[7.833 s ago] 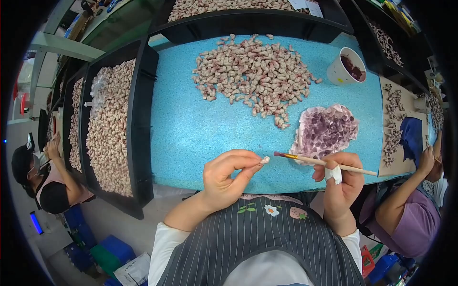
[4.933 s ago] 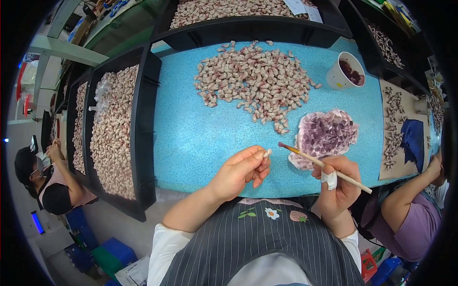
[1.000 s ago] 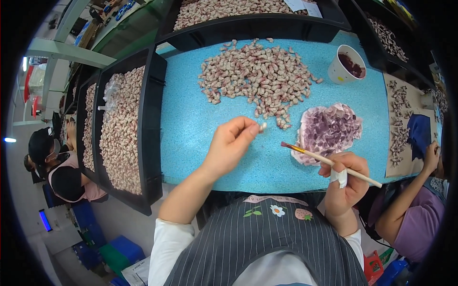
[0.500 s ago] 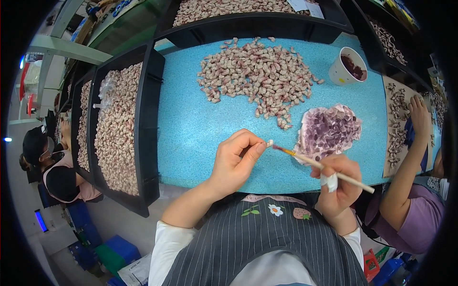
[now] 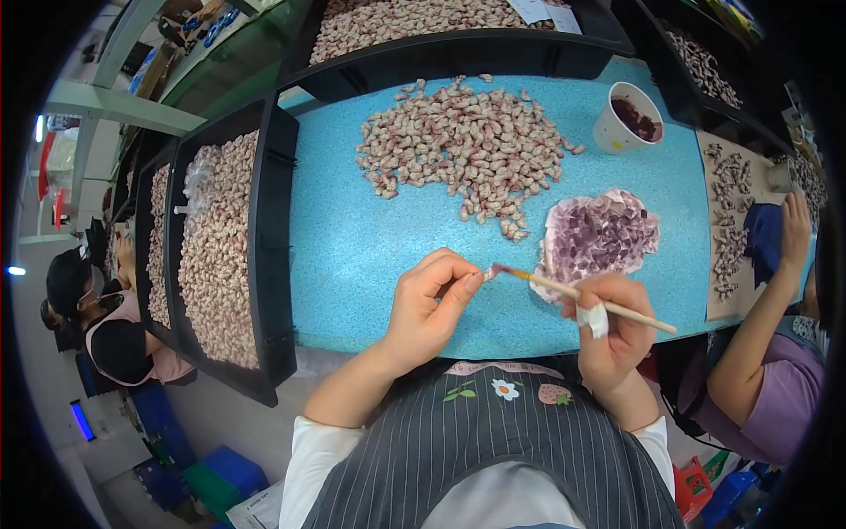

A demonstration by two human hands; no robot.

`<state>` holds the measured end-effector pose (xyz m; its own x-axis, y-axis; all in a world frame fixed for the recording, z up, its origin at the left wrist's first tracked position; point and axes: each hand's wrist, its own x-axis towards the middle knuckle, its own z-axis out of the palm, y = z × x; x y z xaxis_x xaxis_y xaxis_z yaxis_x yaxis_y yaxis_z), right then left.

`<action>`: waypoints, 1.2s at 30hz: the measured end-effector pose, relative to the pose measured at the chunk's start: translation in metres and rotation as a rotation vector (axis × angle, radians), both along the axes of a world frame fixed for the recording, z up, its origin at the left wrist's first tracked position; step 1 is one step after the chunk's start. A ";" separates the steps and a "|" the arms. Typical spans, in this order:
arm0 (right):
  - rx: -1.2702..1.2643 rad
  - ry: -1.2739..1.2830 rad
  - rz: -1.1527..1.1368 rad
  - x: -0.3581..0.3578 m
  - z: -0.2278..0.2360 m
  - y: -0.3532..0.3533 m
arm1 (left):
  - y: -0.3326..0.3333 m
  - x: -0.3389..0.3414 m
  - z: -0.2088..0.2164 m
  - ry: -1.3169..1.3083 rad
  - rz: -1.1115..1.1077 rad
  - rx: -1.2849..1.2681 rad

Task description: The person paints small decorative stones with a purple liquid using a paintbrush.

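Between the thumb and index finger of my left hand (image 5: 426, 304) is a small pale piece (image 5: 488, 275), its exposed end tinted pinkish. My right hand (image 5: 617, 333) grips a thin paintbrush (image 5: 562, 287) with a light wooden handle, slanting down to the right. The dark purple bristles meet the small piece, or nearly so; I cannot tell contact for certain. A white wrap covers a fingertip of my right hand. Just beyond the brush lies a crumpled paper (image 5: 608, 234) stained purple. Farther off spreads a pile of small whitish-and-red pieces (image 5: 467, 145).
A white paper cup (image 5: 604, 132) with dark red contents stands at the right of the blue mat (image 5: 335, 264). Black trays (image 5: 275, 220) of similar pieces border the mat on the left and far side. Co-workers sit left and right; one person's arm (image 5: 758, 326) reaches over a brown board (image 5: 714, 286).
The brush tip has come in closer against the small piece, whose end looks pinker. The whole view has shifted slightly. The right-hand co-worker's hand has moved nearer along the board.
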<state>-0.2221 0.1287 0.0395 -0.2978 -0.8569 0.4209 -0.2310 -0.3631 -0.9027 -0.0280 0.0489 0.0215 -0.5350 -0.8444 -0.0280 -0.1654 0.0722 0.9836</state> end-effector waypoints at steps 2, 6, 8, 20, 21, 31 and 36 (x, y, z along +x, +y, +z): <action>0.043 0.064 -0.016 -0.003 -0.005 0.002 | 0.002 0.000 0.002 0.025 -0.007 -0.034; 0.053 -0.118 -0.117 -0.004 0.003 0.011 | 0.000 0.016 0.007 0.245 0.207 0.137; 0.066 -0.150 -0.155 -0.010 0.002 0.015 | -0.021 0.040 0.015 0.687 0.428 0.166; 0.111 -0.206 -0.168 -0.006 -0.001 0.012 | -0.084 0.001 -0.012 -0.380 -0.162 -0.662; 0.117 -0.211 -0.180 -0.007 -0.001 0.013 | -0.086 -0.002 -0.014 -0.396 -0.222 -0.648; 0.107 -0.201 -0.226 -0.005 0.000 0.012 | -0.062 0.002 -0.014 -0.250 -0.063 -0.308; -0.035 -0.049 -0.006 -0.004 0.003 0.012 | -0.018 0.004 0.001 0.198 0.025 0.543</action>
